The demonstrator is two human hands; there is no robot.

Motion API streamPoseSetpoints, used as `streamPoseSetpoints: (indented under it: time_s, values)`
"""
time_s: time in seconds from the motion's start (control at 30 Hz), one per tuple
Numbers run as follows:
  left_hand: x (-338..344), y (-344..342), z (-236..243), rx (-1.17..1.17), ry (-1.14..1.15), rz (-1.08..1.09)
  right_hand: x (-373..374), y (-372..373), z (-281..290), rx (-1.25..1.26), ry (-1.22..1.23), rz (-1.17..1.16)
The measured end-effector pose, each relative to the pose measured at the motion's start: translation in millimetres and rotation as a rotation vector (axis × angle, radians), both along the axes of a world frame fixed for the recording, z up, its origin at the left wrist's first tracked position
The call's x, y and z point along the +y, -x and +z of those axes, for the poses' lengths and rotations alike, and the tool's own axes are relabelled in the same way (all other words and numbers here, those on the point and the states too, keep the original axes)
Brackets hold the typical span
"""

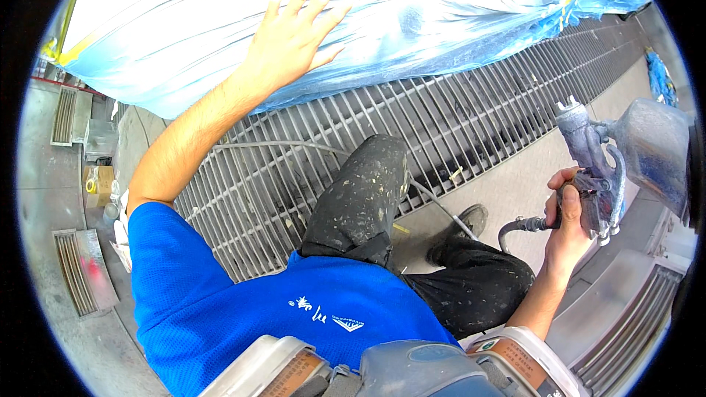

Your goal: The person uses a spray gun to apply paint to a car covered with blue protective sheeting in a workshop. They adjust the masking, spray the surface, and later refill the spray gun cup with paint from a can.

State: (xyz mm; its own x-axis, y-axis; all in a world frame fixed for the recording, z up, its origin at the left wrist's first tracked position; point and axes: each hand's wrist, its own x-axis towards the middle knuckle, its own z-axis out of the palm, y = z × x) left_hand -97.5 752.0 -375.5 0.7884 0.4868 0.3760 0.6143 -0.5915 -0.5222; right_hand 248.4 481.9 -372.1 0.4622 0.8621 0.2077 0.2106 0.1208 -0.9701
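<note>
My left hand (298, 33), fingers spread, lies against or just over a bluish-white plastic sheet (412, 37) draped across a large object at the top. What the sheet covers is hidden. Yellow tape (77, 50) runs along its left edge. On the right, my right hand (570, 209) grips a paint spray gun (588, 147) by its handle, the nozzle end pointing up toward the sheet. A large cloudy cup (647, 140) is attached to the gun's right side. A dark air hose (518, 226) joins the gun near my fingers.
Metal floor grating (485, 103) runs below the sheet, with a pale hose (283, 143) lying across it. At left stand a cardboard box (105, 195) and slotted vents (72, 272). Crumpled blue plastic (660, 77) lies far right. My respirator (423, 371) fills the bottom.
</note>
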Motion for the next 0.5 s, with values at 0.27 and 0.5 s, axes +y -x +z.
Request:
streamPoseSetpoints:
  time_s: [0.27, 0.5]
  values:
    - [13.4, -4.3, 6.4, -0.025, -0.083, 0.019, 1.2, -0.1, -0.9, -0.006, -0.004, -0.006]
    - [0.5, -6.4, 0.9, 0.000, 0.024, -0.062, -1.9, -8.4, -6.0, 0.014, -0.009, 0.029]
